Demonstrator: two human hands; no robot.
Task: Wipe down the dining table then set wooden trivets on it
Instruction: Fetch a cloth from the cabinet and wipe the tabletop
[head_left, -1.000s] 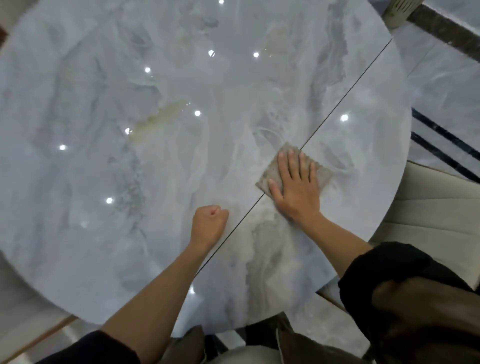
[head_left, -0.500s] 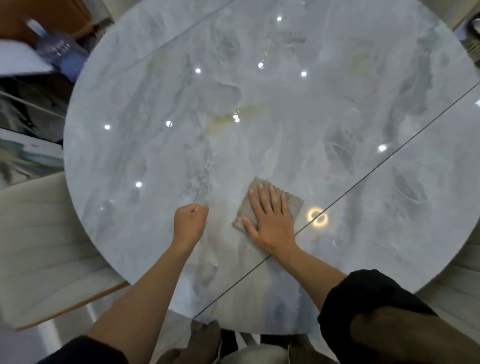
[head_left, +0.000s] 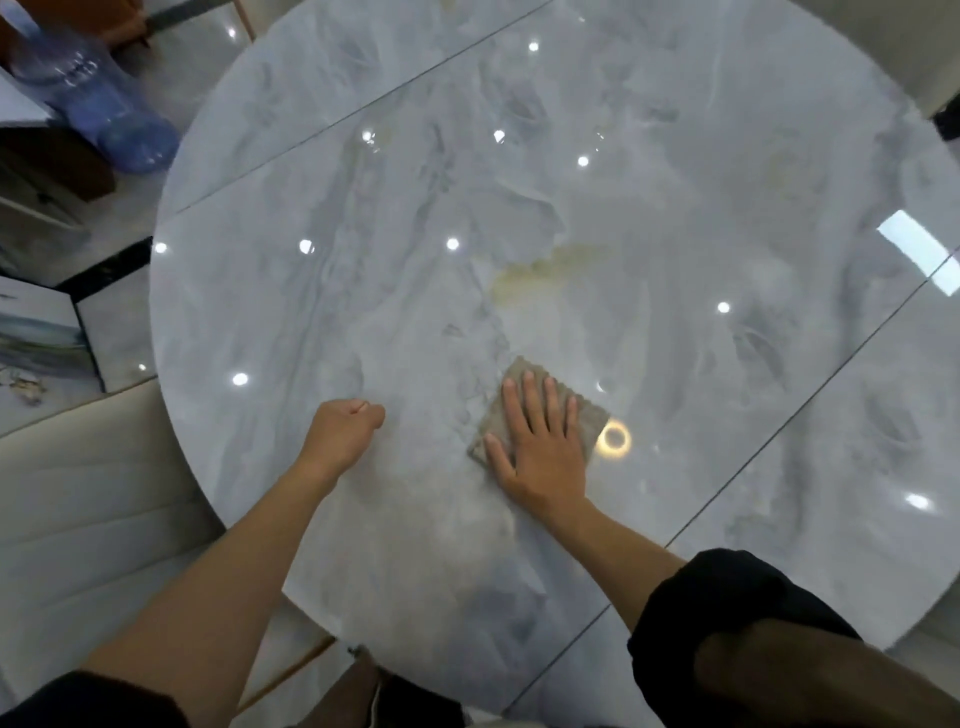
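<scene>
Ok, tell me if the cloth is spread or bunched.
Spread: the cloth lies flat on the table, corners showing round the right hand pressing it.

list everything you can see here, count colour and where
table: 1, grey-white marble, round, fills most of the view
cloth: 1, tan, flat on the table's near middle, under the right hand
yellowish mark: 1, pale yellow, on the tabletop beyond the cloth
bottle: 1, clear blue, large, on the floor at far left
chair: 1, cream, at the table's left edge
picture panel: 1, grey-white, on the floor at left
sleeves: 2, black, bottom corners
left hand: 1, in a fist holding nothing, left of the cloth
right hand: 1, flat, fingers straight, pressing the cloth
</scene>
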